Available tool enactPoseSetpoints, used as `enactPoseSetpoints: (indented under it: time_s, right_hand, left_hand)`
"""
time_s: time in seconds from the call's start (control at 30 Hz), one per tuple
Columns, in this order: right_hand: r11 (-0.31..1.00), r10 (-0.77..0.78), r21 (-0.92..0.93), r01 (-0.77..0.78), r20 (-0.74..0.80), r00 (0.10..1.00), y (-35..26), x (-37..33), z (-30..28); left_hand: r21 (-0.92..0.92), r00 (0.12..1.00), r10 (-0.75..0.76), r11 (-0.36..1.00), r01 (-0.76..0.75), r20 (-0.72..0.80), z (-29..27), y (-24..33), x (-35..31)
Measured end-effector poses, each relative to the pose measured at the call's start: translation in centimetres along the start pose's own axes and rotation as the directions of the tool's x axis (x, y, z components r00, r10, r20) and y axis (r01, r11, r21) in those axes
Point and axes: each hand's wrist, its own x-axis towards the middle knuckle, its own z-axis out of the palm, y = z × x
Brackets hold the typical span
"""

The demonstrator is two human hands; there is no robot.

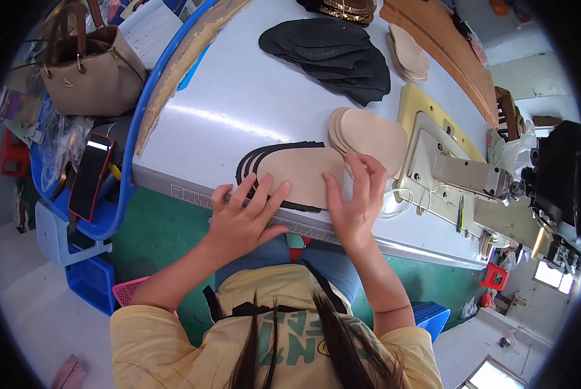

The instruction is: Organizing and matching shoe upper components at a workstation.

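Observation:
A beige rounded shoe-sole-shaped piece point(297, 170) lies flat on the white table near its front edge. Under it, black pieces point(246, 167) are fanned out, their curved rims showing at the left. My left hand point(244, 217) is open, its spread fingertips resting on the beige piece's lower left edge. At the other end, my right hand point(360, 204) has its thumb on the piece's right part. Its fingers stand apart from the thumb and reach the lower side of a second beige stack point(374, 133). Neither hand is closed round anything.
A fanned pile of black fabric pieces point(332, 55) and more beige pieces point(408, 53) lie farther back. To the right stands a sewing machine point(468, 175) with a loose white cord point(397, 202). A ruler strip point(303, 230) runs along the front edge. At left are a handbag point(96, 74) and phone point(91, 175).

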Motion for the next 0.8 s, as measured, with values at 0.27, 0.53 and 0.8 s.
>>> enactPoseSetpoints:
  time_s: [0.27,0.53,0.8]
  right_hand:
    - [0.944,-0.29,0.011,0.329,0.502,0.815,-1.9,-0.9,-0.2]
    - [0.938,-0.251,-0.096,0.332,0.473,0.845,1.0,-3.8,-3.2]
    - [0.99,-0.136,0.06,0.126,0.204,0.969,2.3,-6.5,-5.3]
  left_hand:
    - [0.009,0.995,0.097,0.995,-0.097,0.024,-0.9,-0.4,2.1]
    - [-0.183,0.987,0.034,0.983,-0.004,0.158,-2.3,-0.2,5.4]
    - [-0.12,0.969,0.17,0.981,-0.15,0.177,-1.3,-1.0,5.6]
